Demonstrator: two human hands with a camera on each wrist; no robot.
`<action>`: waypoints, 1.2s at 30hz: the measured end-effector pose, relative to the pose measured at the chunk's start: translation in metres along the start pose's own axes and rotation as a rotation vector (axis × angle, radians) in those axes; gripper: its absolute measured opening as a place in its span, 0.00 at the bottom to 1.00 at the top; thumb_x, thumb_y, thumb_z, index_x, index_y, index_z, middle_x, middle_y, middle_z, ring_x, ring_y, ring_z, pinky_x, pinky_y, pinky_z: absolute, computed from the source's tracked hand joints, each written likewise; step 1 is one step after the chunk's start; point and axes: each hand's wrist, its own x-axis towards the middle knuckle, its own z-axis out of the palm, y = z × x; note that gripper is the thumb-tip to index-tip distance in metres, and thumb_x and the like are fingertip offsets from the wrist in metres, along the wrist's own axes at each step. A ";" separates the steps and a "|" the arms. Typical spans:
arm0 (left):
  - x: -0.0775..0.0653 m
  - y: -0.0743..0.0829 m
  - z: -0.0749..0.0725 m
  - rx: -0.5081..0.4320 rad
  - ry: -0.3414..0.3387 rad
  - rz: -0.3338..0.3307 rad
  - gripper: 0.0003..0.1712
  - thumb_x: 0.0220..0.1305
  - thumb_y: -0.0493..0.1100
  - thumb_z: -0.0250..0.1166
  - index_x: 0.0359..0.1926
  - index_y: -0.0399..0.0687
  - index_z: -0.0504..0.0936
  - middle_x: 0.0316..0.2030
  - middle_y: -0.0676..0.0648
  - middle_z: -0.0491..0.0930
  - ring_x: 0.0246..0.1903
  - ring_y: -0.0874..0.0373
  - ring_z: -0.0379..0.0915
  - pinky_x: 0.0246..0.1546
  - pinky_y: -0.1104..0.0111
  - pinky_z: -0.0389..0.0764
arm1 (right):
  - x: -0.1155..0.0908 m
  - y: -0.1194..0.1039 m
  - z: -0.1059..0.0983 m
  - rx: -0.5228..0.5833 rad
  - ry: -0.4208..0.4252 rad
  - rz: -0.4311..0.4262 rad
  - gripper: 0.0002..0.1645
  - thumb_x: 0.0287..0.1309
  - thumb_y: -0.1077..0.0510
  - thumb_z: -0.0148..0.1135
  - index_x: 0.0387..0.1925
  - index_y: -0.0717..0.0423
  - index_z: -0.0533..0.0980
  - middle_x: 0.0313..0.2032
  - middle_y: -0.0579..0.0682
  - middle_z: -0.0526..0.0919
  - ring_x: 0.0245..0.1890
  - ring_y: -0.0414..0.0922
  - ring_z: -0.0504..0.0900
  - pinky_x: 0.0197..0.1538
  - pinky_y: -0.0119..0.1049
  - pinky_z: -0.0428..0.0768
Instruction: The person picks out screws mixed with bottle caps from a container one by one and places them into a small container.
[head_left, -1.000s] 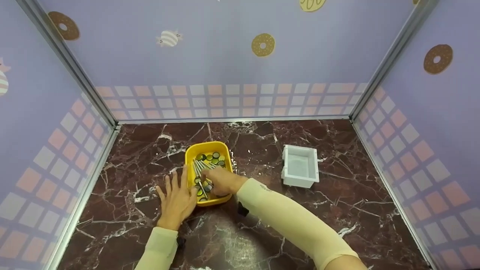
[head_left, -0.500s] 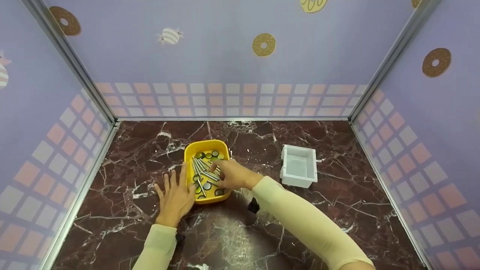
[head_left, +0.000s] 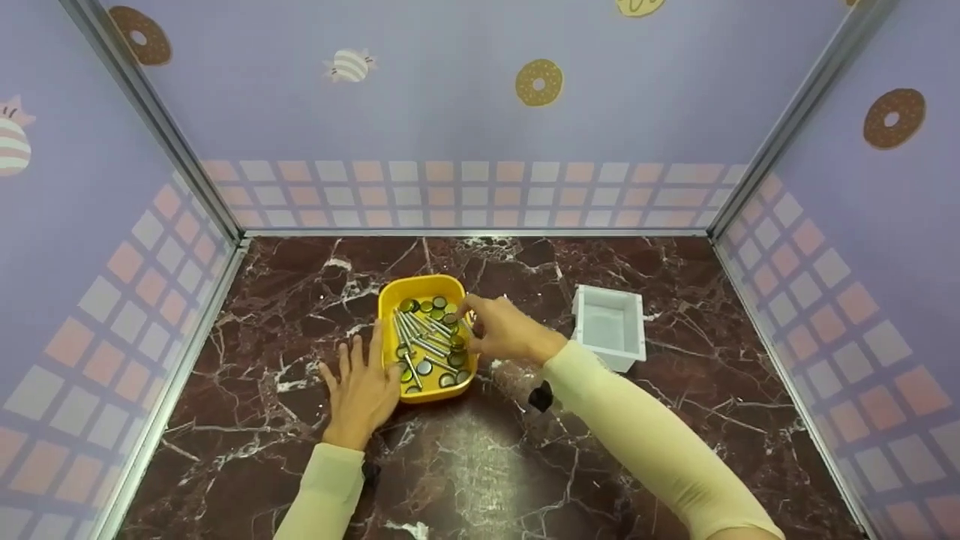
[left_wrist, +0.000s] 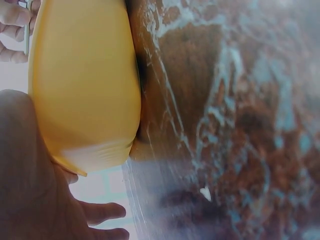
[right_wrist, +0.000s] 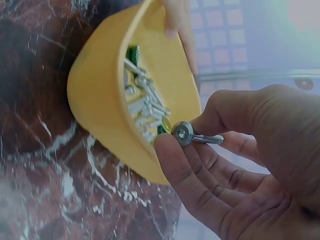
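A yellow tub holds loose silver bolts and round bottle caps. My right hand is at the tub's right rim. Between its thumb and fingers it pinches one bolt, whose flat head with a hex socket faces the right wrist camera. At the tub's left side, my left hand touches the wall and rim, its fingers spread and pointing away from me. Part of the tub's right rim is hidden behind the right hand in the head view.
To the right stands a white rectangular box, partly behind the right forearm. Both containers sit on a dark red marbled surface. Purple patterned walls close it in at the back and both sides.
My right hand has risen out of the tub and moved right to its rim, bringing a bolt along. The left hand stays at the tub's left side.
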 end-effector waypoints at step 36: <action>0.000 -0.001 -0.002 0.019 -0.016 0.007 0.48 0.88 0.54 0.46 0.98 0.66 0.36 0.94 0.26 0.47 0.94 0.21 0.35 0.87 0.17 0.25 | -0.076 0.109 -0.094 0.015 0.140 0.361 0.27 0.70 0.69 0.74 0.67 0.67 0.79 0.43 0.68 0.96 0.25 0.42 0.93 0.32 0.33 0.92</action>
